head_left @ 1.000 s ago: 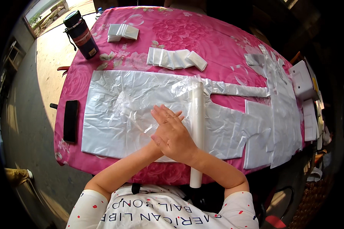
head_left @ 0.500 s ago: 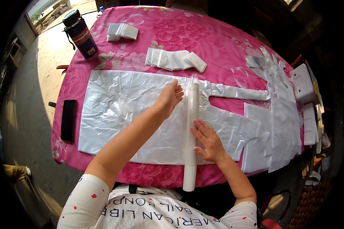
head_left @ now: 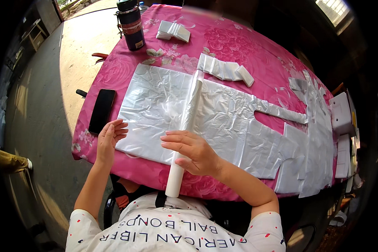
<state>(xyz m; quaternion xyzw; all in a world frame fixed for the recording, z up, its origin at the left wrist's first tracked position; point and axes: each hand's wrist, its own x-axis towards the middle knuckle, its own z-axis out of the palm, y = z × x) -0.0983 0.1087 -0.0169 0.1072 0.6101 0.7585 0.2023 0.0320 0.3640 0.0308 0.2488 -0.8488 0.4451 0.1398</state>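
Observation:
A flat stack of whitish plastic vest bags (head_left: 227, 107) lies across the table, its handle end to the right. Over it, pointing from the far side toward me, rests a long white tube (head_left: 175, 178) that sticks out past the table's near edge. My right hand (head_left: 193, 152) is over the tube's near half, fingers apart and thumb beside it; whether the palm touches cannot be made out. Off the near left corner of the bags, my left hand (head_left: 112, 138) hovers with nothing in it, its fingers loosely bent and apart.
A black phone (head_left: 101, 111) lies left of the bags. Behind stand a dark flask (head_left: 131, 27) and folded white packets (head_left: 173, 31), with another row of packets (head_left: 224, 68) farther right. More plastic sheets (head_left: 315, 138) and a white box (head_left: 341, 113) are at the right. A pink flowered cloth (head_left: 235, 38) covers the table.
The tube has moved left over the bags, away from the handles, with my right hand beside it. My left hand has drawn back from the bags toward the near left corner. The view has shifted.

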